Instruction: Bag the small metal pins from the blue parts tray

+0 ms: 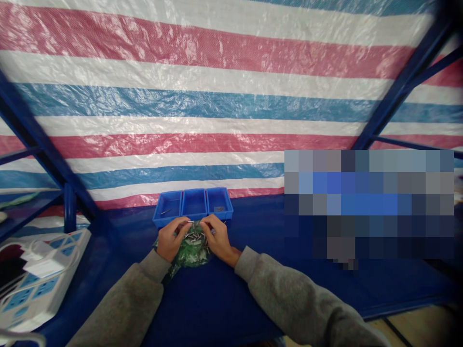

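Observation:
A green plastic bag (190,256) lies open on the blue table, with several short silvery metal pieces (195,236), like screws or pins, loose on it. My left hand (172,239) is at the bag's left side, thumb and forefinger pinched on one small metal pin (191,221). From the right, my right hand (218,241) reaches over the same bag with thumb and forefinger closed; what lies between them is too small to make out. Just beyond both hands stands a blue three-compartment tray (194,216). A thin metal piece (166,211) lies in its left compartment and small pieces (219,209) in its right.
At the left stands a white power strip (68,262) with a white charger (45,260) and cables. Blue metal frame posts (70,207) rise at both sides. A striped plastic sheet (202,106) hangs behind the blue table (217,299). A blurred-out patch covers the right side.

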Available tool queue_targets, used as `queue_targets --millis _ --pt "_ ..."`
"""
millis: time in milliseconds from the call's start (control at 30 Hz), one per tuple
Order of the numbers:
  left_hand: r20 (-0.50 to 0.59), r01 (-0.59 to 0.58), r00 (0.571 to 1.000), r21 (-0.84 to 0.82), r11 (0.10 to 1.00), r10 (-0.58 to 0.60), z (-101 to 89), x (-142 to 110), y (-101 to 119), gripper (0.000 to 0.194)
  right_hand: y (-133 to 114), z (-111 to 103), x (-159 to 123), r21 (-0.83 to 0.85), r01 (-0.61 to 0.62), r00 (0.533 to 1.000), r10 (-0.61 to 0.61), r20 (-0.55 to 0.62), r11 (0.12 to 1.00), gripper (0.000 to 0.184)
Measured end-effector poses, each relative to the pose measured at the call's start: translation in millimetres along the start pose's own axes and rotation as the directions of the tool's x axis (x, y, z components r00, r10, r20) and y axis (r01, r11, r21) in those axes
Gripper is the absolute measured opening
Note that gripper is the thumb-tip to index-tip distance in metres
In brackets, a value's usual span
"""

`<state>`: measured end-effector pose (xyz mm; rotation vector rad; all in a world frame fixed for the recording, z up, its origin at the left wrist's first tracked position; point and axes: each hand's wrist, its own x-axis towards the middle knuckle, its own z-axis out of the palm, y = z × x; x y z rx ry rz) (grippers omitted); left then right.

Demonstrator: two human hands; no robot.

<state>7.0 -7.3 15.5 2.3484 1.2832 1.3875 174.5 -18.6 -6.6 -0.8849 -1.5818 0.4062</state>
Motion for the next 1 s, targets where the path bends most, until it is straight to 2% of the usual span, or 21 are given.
queue_targets --millis 400,667,867,1000 --pt "0.037 -0.026 0.999 0.017 1.0 0.025 -3.3 0.5 5.8 0.019 2.2 0.7 -0.7 -0.003 -0.011 1.0 0.011 0.011 1.0 0.017" --pt "0.082 -0.031 0.996 0.064 0.997 0.026 -4.6 0.6 6.7 0.03 2.2 0.9 0.3 -0.027 0.008 1.0 -0.007 0.021 1.0 0.019" --pt "0.022 -0.014 1.0 0.013 1.0 0.014 -3.7 -0.3 5.3 0.019 3.1 1.3 0.1 -0.02 0.014 1.0 -0.013 0.017 1.0 0.018" --pt "0.023 -0.015 1.0 -0.01 1.0 0.016 -1.4 -0.8 3.8 0.016 3.4 1.6 -0.9 -0.009 0.014 1.0 -0.014 0.01 1.0 0.017"
